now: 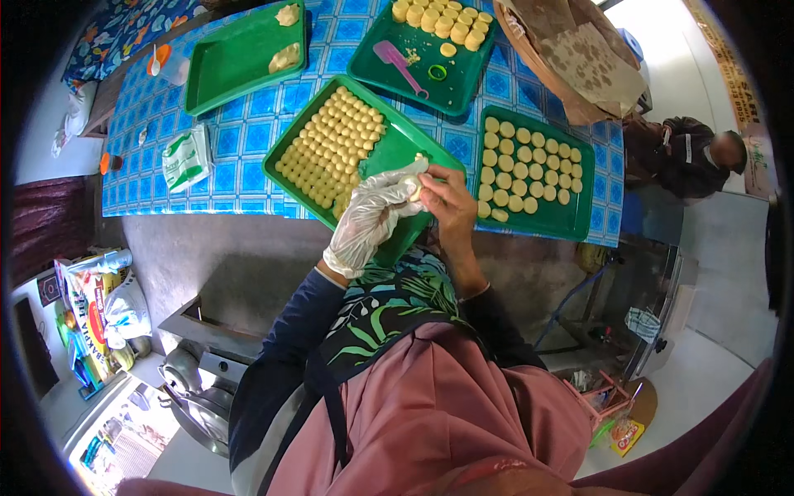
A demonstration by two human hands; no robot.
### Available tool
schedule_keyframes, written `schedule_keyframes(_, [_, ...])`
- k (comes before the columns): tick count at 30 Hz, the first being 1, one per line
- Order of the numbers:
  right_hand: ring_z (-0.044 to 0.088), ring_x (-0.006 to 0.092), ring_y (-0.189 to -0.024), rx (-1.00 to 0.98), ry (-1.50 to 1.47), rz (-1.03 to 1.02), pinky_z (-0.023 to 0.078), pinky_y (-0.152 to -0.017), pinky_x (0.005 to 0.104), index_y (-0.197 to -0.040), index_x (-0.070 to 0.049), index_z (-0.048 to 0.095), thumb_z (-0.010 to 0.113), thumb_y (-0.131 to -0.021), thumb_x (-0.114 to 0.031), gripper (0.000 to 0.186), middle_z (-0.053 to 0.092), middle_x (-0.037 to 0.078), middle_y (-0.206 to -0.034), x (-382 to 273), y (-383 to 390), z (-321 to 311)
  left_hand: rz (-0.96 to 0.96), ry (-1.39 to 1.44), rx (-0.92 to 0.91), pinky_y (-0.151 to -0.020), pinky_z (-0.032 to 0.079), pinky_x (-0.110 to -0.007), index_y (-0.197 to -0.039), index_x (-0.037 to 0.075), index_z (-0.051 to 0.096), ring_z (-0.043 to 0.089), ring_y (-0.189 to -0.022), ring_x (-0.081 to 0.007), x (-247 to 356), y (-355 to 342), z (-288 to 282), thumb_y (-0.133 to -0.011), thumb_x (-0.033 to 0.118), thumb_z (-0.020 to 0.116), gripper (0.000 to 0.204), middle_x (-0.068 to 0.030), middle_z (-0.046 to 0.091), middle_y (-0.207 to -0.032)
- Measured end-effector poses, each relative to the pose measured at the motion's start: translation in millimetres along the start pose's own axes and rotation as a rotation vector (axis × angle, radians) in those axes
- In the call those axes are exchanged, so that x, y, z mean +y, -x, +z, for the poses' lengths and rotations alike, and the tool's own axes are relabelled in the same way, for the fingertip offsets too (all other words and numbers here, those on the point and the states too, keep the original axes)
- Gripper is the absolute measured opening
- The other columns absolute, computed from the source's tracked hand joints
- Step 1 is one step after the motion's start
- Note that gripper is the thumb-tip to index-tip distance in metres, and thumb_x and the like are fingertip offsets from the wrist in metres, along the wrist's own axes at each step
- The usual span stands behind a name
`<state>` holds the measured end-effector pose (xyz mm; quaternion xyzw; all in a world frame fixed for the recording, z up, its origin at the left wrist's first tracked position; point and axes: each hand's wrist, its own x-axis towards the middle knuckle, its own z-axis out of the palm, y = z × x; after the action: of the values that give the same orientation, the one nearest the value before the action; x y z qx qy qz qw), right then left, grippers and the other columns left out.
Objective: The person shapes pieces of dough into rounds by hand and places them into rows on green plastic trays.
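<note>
My left hand [374,217], in a clear plastic glove, is closed around a small pale piece of dough [414,188]. The bare fingers of my right hand [447,198] pinch at that same piece, so the two hands meet. Both are over the near edge of a green tray [405,149] set at an angle. Rows of small yellow dough balls [331,140] fill this tray's left part. The gloved fingers hide some of the piece's shape.
Flat round dough pieces [529,169] lie on a green tray at right. Behind it stand a woven round tray [571,58] and another tray with stacked rounds, a pink spatula [399,68] and a green ring cutter [437,73]. Dough lumps [284,57] sit at far left. A person [691,157] is at right.
</note>
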<state>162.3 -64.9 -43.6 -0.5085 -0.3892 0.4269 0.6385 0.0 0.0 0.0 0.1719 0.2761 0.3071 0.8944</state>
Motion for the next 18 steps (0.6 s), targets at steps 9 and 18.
schedule_keyframes(9, [0.056, 0.0343, -0.113, -0.020, 0.902, -0.641, 0.047, -0.093, 0.0468, -0.113, -0.002, 0.078, 0.069, -0.095, -0.024, 0.030, 0.064, 0.018, -0.127, -5.3, -15.1, 5.8, 0.157, 0.085, 0.048, -0.095, 0.058, -0.026, -0.130, -0.007, 0.062, 0.068, -0.107, -0.0152, -5.5, -7.5, 4.6, -0.101, 0.004, 0.063, 0.031, -0.0110, 0.068, -0.122])
schedule_keyframes(18, [0.048, 0.0378, -0.136, -0.189, 0.580, -0.533, 0.031, -0.118, 0.0476, -0.128, -0.002, 0.072, 0.046, -0.107, -0.052, 0.059, 0.055, 0.023, -0.146, -17.3, 11.1, 25.9, 0.104, 0.399, -0.079, -0.116, 0.043, -0.042, -0.155, -0.001, 0.037, 0.054, -0.133, -0.0284, -8.1, -4.7, 1.9, -0.110, 0.039, 0.052, 0.062, -0.0180, 0.050, -0.147])
